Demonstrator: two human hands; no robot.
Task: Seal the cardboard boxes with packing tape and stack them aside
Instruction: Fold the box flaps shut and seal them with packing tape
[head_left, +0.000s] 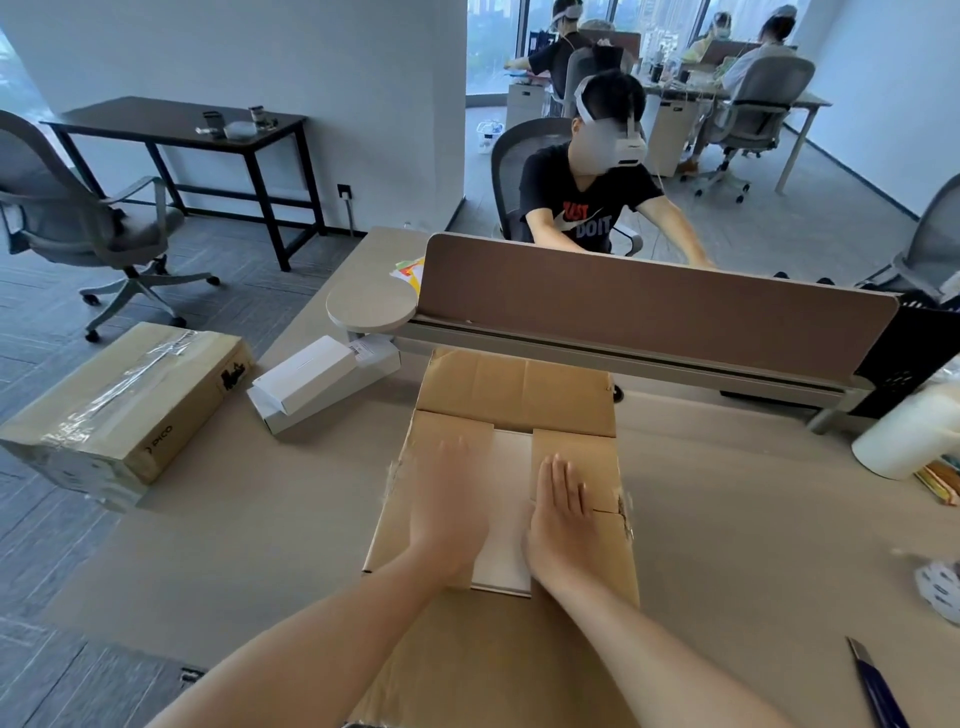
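Observation:
An open cardboard box (571, 447) lies on the desk in front of me, its far flap (519, 389) and near flap (493, 660) folded outward. My left hand (449, 512) presses flat on the left side flap. Flat on the right side flap lies my right hand (563, 512), fingers straight. Between the two flaps a white item (511, 462) shows inside the box. A sealed cardboard box (119, 410) with clear tape along its top sits at the desk's left edge. A roll with printed tape (940, 592) lies at the far right, partly cut off.
Two white flat boxes (317, 382) lie left of the open box. A brown divider panel (649, 312) runs behind it, with a person seated beyond. A blue utility knife (875, 686) lies at the lower right. A white roll (904, 436) stands at the right.

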